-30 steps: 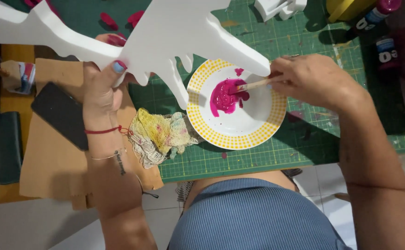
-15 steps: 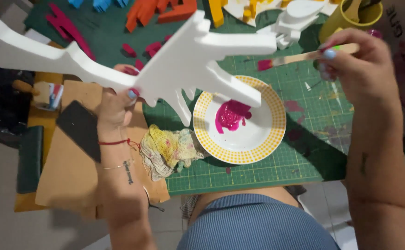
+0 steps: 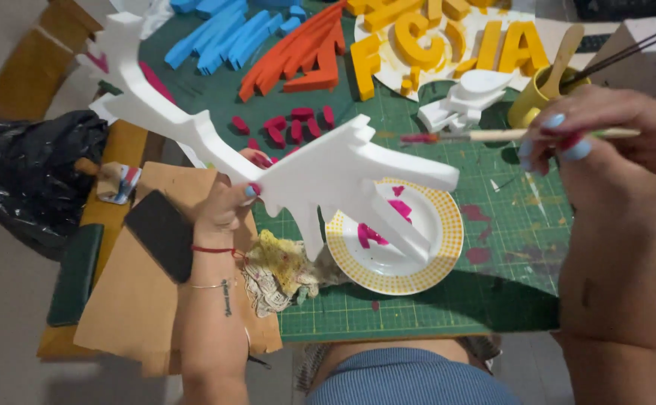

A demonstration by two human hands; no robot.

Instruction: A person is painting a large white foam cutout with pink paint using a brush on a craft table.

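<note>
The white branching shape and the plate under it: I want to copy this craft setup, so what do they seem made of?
White branching shape: probably rigid foam; thick, matte, clean cut edges, held up by the left hand alone. Plate: looks like a disposable paper one, thin, with a yellow patterned rim and pink paint.

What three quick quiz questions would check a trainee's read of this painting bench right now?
1. True or false: the brush in the right hand is touching the white foam cutout.
2. Which hand holds the cutout up? A left hand; B right hand.
3. What colour is the paint on the yellow-rimmed plate?

Key: 1 false, its tip is just clear of it; 2 A; 3 magenta.
</note>
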